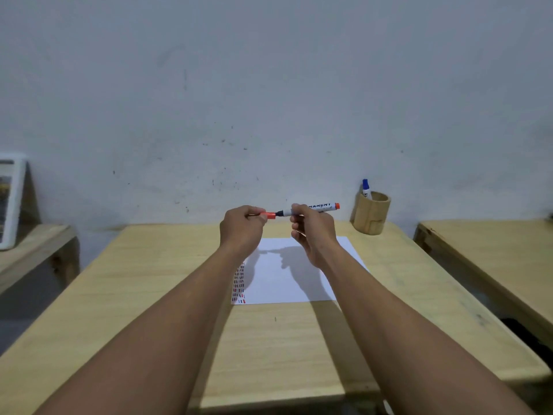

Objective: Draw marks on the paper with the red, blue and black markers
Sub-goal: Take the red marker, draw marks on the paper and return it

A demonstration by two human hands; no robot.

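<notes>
Both hands are raised above the white paper (287, 280). My right hand (311, 229) grips the white barrel of the red marker (321, 207), held level. My left hand (242, 224) pinches the marker's red cap (270, 215), which sits just off the dark tip with a small gap showing. The paper lies on the wooden table (143, 295); columns of short red, blue and black marks (239, 283) run down its left edge. A blue marker (365, 188) stands in a wooden cup (372, 215) at the back right. No black marker shows.
A second wooden table (493, 253) stands to the right across a narrow gap. A lower wooden bench (33, 250) at the left carries a white framed board (10, 202). A grey wall runs just behind the table.
</notes>
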